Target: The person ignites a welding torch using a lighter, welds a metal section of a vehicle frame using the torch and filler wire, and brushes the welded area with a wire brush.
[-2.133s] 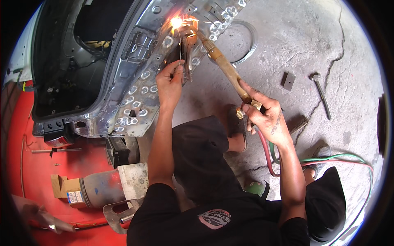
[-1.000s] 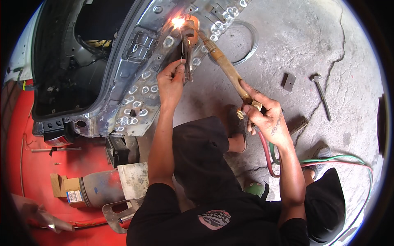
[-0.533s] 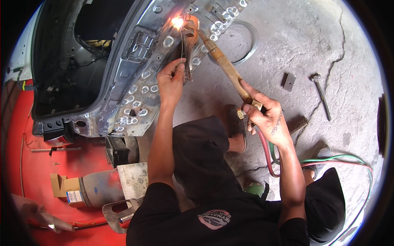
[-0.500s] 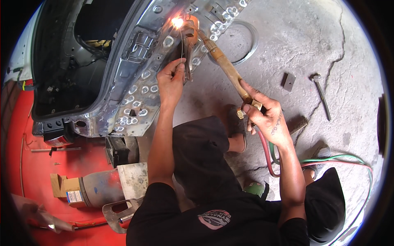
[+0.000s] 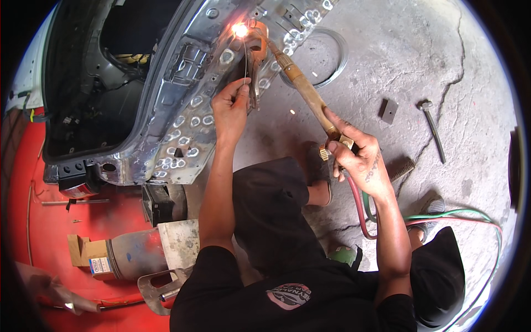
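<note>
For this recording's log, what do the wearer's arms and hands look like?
Short black fabric sleeves leave both forearms bare. The left hand and right hand are ungloved; a dark, tattoo-like marking shows near the right wrist.

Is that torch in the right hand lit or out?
Lit: a bright glow shows against the bare metal panel, near the front end of the torch that the right hand holds.

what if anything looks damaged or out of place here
The concrete floor looks damaged: a jagged crack breaks its surface, passing near the hammer lying there. Both grips look ordinary: left hand on a thin wire, right hand on a torch.
</note>
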Available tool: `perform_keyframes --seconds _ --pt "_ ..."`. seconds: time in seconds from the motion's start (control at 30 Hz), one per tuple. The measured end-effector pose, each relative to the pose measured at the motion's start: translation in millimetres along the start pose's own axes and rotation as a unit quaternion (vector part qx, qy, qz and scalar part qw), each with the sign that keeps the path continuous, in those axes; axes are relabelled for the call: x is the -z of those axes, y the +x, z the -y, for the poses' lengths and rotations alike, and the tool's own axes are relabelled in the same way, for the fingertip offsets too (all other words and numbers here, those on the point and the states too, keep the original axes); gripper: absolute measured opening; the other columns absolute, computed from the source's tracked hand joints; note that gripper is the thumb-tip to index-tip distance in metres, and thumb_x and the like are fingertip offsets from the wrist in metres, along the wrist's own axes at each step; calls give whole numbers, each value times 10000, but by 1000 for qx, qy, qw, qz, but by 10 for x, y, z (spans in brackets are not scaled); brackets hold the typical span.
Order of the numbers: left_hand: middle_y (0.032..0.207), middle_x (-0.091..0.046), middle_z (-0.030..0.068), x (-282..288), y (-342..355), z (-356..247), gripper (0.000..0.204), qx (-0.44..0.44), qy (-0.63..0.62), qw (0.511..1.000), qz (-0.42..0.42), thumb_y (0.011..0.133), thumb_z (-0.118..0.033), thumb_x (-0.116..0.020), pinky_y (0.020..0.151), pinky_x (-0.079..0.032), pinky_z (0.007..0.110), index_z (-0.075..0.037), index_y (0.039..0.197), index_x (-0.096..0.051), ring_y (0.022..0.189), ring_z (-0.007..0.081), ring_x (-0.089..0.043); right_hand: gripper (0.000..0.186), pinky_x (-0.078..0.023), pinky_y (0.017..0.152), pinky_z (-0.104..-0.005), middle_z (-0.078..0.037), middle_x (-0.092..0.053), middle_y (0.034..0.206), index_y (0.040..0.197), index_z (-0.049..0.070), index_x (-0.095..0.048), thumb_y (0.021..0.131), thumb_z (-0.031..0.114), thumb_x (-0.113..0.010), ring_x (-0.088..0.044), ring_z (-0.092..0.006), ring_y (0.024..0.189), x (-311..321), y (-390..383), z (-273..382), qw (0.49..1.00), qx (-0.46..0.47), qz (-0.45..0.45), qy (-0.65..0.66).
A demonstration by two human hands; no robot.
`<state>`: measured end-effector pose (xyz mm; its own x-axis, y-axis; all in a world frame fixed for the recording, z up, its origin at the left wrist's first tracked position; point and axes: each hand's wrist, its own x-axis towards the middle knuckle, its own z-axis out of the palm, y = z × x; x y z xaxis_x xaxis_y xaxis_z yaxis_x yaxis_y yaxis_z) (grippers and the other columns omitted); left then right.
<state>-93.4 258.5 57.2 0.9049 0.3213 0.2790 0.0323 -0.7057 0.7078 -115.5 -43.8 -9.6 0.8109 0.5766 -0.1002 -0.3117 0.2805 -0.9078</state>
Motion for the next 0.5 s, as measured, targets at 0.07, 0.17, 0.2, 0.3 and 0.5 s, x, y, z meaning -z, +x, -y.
perform_keyframes --seconds 0.07,0.17,0.2,0.3,0.5 --pt "708 -599 -7 -6 -1 -13 190 2 -1 1000 -1 1002 -47 -635 548 -416 245 39 1138 -735 610 60 -517 571 -543 548 -264 -76 -690 1020 1527 166 -531 969 154 -650 -608 -88 615 0 -1 0 1000 1 -1 0" --pt "710 -599 -7 -18 -3 -16 187 4 -3 1000 0 1003 -45 -636 549 -416 244 40 1137 -735 610 60 -516 571 -541 547 -263 -73 -686 1006 1526 162 -532 968 152 -651 -607 -88 614 -2 -2 2 1000 1 -4 -1" --pt "710 -599 -7 -14 -1 -11 187 4 -3 1000 0 1003 -45 -636 549 -416 244 40 1137 -735 610 60 -516 572 -540 546 -263 -71 -684 996 1526 159 -532 967 148 -650 -607 -88 614 -3 -2 6 1000 2 -6 -3" --pt "712 -603 -6 -4 3 9 184 -1 -2 1000 1 1003 -43 -636 549 -418 244 40 1134 -735 609 61 -517 573 -536 544 -263 -62 -677 956 1524 154 -533 963 138 -646 -605 -88 611 -6 0 9 1000 -1 -5 -1" --pt "708 -591 -27 -6 1 4 209 8 2 1000 4 1021 -86 -637 582 -391 230 5 1177 -741 628 52 -495 572 -534 542 -263 -49 -663 901 1521 152 -537 960 132 -645 -603 -87 606 -14 6 19 1000 3 -6 1"
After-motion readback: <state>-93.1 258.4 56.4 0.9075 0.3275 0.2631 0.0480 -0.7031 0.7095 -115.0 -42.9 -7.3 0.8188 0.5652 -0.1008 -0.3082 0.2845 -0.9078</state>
